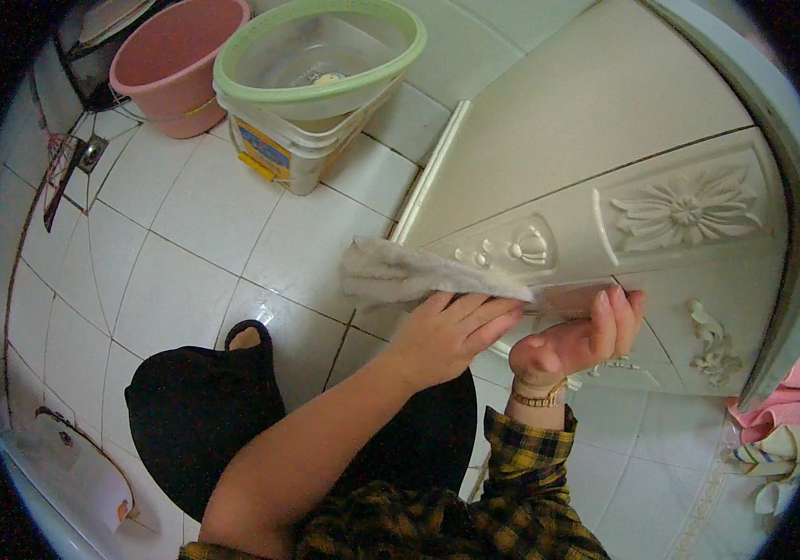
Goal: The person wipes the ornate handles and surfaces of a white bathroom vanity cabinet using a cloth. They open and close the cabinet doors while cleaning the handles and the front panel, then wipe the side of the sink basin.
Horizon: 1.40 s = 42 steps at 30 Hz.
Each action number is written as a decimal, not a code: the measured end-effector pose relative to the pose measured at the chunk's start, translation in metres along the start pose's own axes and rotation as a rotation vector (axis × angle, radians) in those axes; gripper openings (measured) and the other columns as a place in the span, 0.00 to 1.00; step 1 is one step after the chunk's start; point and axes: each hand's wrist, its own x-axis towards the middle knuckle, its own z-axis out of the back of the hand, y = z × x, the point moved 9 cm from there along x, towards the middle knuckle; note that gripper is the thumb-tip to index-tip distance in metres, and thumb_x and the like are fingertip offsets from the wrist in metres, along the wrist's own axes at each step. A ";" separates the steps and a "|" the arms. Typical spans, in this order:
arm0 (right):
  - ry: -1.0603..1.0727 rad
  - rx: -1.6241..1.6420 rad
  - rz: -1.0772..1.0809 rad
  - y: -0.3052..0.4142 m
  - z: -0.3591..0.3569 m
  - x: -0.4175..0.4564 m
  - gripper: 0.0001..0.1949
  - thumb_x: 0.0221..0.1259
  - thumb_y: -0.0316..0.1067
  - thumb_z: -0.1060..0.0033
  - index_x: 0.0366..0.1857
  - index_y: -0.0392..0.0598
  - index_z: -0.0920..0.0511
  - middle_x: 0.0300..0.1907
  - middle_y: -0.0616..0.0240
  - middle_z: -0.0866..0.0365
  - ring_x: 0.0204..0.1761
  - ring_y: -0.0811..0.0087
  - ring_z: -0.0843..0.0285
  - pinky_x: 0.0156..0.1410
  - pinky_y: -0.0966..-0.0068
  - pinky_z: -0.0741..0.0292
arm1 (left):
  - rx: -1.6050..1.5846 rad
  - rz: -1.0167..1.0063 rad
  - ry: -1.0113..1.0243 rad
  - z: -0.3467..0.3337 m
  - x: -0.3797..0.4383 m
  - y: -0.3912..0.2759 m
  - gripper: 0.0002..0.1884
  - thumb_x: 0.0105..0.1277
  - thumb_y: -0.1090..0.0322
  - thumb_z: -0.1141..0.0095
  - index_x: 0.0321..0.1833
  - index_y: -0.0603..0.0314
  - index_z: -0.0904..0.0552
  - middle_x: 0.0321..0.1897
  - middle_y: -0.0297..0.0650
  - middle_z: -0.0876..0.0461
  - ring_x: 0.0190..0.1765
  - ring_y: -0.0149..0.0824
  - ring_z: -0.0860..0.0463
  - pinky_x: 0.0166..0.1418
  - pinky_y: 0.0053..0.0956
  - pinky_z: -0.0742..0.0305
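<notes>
My left hand (pixel 459 332) holds a damp-looking whitish cloth (pixel 414 273) against a white cabinet front. The cloth bunches out past the fingers to the left, near the cabinet's edge. Close by on the right is my right hand (pixel 575 343), palm turned up and fingers loosely curled, with a gold-coloured bracelet (pixel 540 399) at its wrist. Its fingertips lie at the cabinet surface, with nothing visible in the palm. The cabinet panel (pixel 568 126) carries raised ornaments, among them a flower relief (pixel 686 210) and a scroll relief (pixel 711 343).
On the tiled floor (pixel 190 273) a pale green-rimmed basin (pixel 232 91) sits on a white bucket (pixel 309 168), beside a pink bucket (pixel 169 105). A floor drain (pixel 93 154) lies at the left. Pink cloth (pixel 791 402) hangs at the far right. My slippered foot (pixel 249 339) is below.
</notes>
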 end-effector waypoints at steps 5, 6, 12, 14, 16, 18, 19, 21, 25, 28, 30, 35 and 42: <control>-0.023 0.016 -0.004 0.000 -0.001 -0.001 0.30 0.74 0.61 0.69 0.59 0.43 0.30 0.61 0.54 0.31 0.66 0.52 0.38 0.72 0.51 0.39 | 0.037 0.140 0.182 -0.022 -0.043 0.029 0.23 0.61 0.67 0.47 0.62 0.55 0.24 0.62 0.34 0.24 0.63 0.39 0.25 0.64 0.38 0.31; -0.026 0.020 -0.004 0.000 -0.001 -0.001 0.30 0.75 0.61 0.70 0.59 0.43 0.30 0.61 0.54 0.32 0.67 0.52 0.39 0.73 0.51 0.39 | 0.041 0.152 0.193 -0.024 -0.049 0.033 0.24 0.61 0.67 0.47 0.62 0.56 0.24 0.62 0.34 0.24 0.63 0.39 0.25 0.65 0.39 0.31; -0.018 0.012 -0.014 0.001 -0.002 -0.001 0.32 0.75 0.62 0.73 0.59 0.41 0.30 0.61 0.53 0.32 0.68 0.51 0.40 0.73 0.52 0.39 | -0.141 0.089 -0.051 -0.013 -0.046 0.020 0.27 0.60 0.72 0.46 0.65 0.59 0.28 0.65 0.47 0.28 0.65 0.51 0.28 0.71 0.49 0.36; -0.027 0.012 -0.023 0.000 -0.001 -0.002 0.33 0.76 0.63 0.74 0.59 0.41 0.30 0.61 0.53 0.32 0.69 0.51 0.40 0.74 0.53 0.40 | -0.174 0.110 -0.031 -0.018 -0.039 0.015 0.27 0.59 0.73 0.46 0.65 0.60 0.28 0.65 0.50 0.28 0.66 0.54 0.29 0.71 0.51 0.36; -0.030 0.006 -0.026 -0.001 0.000 -0.002 0.33 0.76 0.63 0.75 0.60 0.40 0.30 0.61 0.53 0.32 0.69 0.51 0.41 0.74 0.53 0.40 | -0.166 0.103 -0.035 -0.020 -0.034 0.008 0.28 0.59 0.74 0.46 0.66 0.60 0.29 0.65 0.52 0.29 0.68 0.56 0.30 0.72 0.53 0.37; 0.034 0.020 0.006 0.000 -0.004 -0.001 0.34 0.75 0.63 0.74 0.62 0.38 0.35 0.63 0.52 0.38 0.72 0.50 0.45 0.77 0.53 0.44 | -0.112 0.102 -0.046 -0.019 -0.033 0.005 0.29 0.59 0.74 0.45 0.67 0.60 0.31 0.66 0.54 0.30 0.68 0.57 0.31 0.72 0.53 0.37; 0.067 0.027 0.019 0.001 -0.006 0.000 0.35 0.75 0.63 0.74 0.64 0.37 0.37 0.65 0.51 0.40 0.74 0.49 0.47 0.78 0.53 0.46 | -0.128 0.119 -0.034 -0.019 -0.034 0.007 0.30 0.59 0.74 0.45 0.67 0.61 0.32 0.67 0.54 0.31 0.69 0.57 0.31 0.73 0.54 0.38; 0.058 0.022 0.022 0.001 -0.005 0.000 0.35 0.75 0.63 0.74 0.64 0.37 0.37 0.64 0.51 0.40 0.74 0.49 0.47 0.78 0.53 0.47 | -0.163 0.158 -0.012 -0.020 -0.038 0.015 0.30 0.60 0.73 0.44 0.68 0.61 0.34 0.69 0.55 0.33 0.70 0.57 0.32 0.74 0.55 0.40; -0.017 -0.004 -0.037 -0.002 -0.003 -0.001 0.34 0.75 0.65 0.75 0.60 0.41 0.31 0.61 0.53 0.33 0.68 0.51 0.41 0.75 0.52 0.41 | -0.085 0.423 0.012 -0.019 -0.051 0.045 0.34 0.58 0.72 0.39 0.69 0.65 0.37 0.72 0.59 0.39 0.73 0.62 0.37 0.76 0.57 0.44; -0.005 -0.002 -0.030 -0.001 -0.004 0.000 0.34 0.75 0.65 0.75 0.60 0.41 0.31 0.61 0.53 0.34 0.68 0.51 0.41 0.74 0.52 0.41 | -0.134 0.427 -0.051 -0.017 -0.050 0.044 0.39 0.53 0.73 0.33 0.69 0.66 0.38 0.72 0.64 0.45 0.74 0.65 0.42 0.76 0.59 0.46; 0.040 -0.001 0.009 0.001 -0.007 0.001 0.34 0.75 0.64 0.73 0.62 0.38 0.35 0.62 0.53 0.37 0.72 0.51 0.45 0.78 0.52 0.47 | -0.153 0.408 -0.036 -0.022 -0.049 0.037 0.39 0.53 0.73 0.33 0.69 0.66 0.38 0.72 0.63 0.43 0.74 0.64 0.41 0.76 0.59 0.46; 0.039 0.007 0.034 0.000 -0.007 0.000 0.34 0.75 0.63 0.72 0.63 0.38 0.36 0.62 0.55 0.38 0.73 0.51 0.47 0.79 0.52 0.49 | -0.163 0.221 -0.057 -0.022 -0.044 0.014 0.40 0.52 0.72 0.32 0.68 0.67 0.39 0.70 0.65 0.42 0.74 0.66 0.42 0.76 0.61 0.49; 0.043 -0.033 0.042 0.002 -0.006 0.002 0.34 0.76 0.63 0.73 0.63 0.39 0.36 0.63 0.55 0.38 0.73 0.51 0.47 0.78 0.52 0.47 | -0.258 0.558 -0.190 -0.016 -0.028 0.002 0.38 0.56 0.76 0.38 0.68 0.69 0.43 0.71 0.69 0.45 0.77 0.67 0.50 0.78 0.63 0.59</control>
